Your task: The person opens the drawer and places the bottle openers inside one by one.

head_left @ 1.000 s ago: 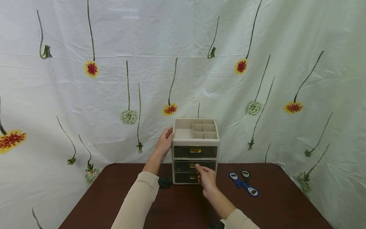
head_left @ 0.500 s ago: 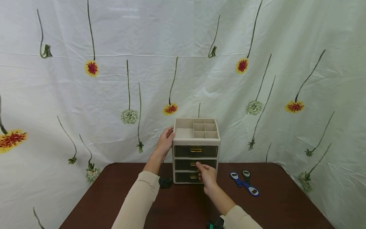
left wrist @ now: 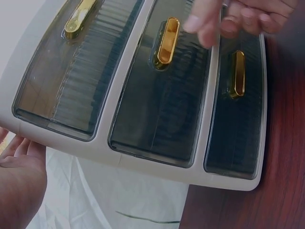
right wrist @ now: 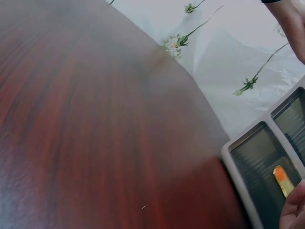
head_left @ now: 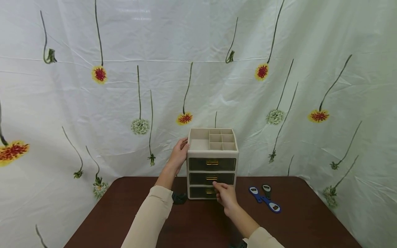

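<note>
A beige desktop organizer (head_left: 212,152) stands upright on the table, its three dark see-through drawers pushed in. Each drawer has a gold handle, among them the middle handle (left wrist: 168,41) and the bottom handle (left wrist: 238,74). My left hand (head_left: 178,154) rests against the organizer's upper left side; in the left wrist view its fingertips are partly hidden behind that side. In front of the lower drawers is my right hand (head_left: 227,197), thumb and index finger close together, the others loosely curled. It holds nothing, its fingertips just below the middle handle in the head view.
Two blue bottle openers (head_left: 274,207) and a black bottle opener (head_left: 266,190) lie on the dark red-brown table (head_left: 195,224) to the organizer's right. Behind the table hangs a pale flower-printed cloth (head_left: 167,41). The organizer's top has several small compartments.
The middle drawer, slightly out one second ago, has gone back flush. My right hand has come off its handle and moved down a little. The left hand stays in place.
</note>
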Motion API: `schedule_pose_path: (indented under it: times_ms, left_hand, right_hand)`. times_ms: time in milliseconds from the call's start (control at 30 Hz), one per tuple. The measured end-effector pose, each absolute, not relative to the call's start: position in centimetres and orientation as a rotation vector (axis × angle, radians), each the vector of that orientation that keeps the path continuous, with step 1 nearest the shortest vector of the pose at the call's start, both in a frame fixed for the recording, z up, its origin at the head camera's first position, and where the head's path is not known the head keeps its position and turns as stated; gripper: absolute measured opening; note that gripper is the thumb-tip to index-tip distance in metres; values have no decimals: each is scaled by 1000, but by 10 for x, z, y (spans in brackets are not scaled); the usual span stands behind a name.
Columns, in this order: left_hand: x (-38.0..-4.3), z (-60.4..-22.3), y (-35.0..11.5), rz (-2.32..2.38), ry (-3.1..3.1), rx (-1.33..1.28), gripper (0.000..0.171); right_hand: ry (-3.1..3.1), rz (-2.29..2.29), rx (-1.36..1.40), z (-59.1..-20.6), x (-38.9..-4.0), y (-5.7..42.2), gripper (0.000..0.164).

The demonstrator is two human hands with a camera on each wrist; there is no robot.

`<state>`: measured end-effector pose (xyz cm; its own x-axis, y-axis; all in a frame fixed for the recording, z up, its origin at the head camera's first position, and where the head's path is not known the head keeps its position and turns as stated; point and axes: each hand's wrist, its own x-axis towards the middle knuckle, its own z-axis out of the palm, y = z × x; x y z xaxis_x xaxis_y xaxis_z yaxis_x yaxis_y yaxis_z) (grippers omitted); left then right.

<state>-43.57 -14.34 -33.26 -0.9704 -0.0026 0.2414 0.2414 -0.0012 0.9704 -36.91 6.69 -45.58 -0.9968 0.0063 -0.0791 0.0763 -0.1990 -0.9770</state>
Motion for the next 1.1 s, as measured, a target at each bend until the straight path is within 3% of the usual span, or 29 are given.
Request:
schedule_pose_path:
  times_ms: [600,833,1100]
  left_hand:
    - [-437,-333,-144,-2088,-2078,-253,46]
    - [-438,-334,-143,-2093,-2079,-254,47]
    - [-438,-334,-143,-2101,-2076,-239,47]
  right_hand:
    - [1969,-2245,111,-482,-361,70,41]
    - [1983,-2264,125,-484,-364,63,27]
    - [2091,-2236,108,-487,-372,60,43]
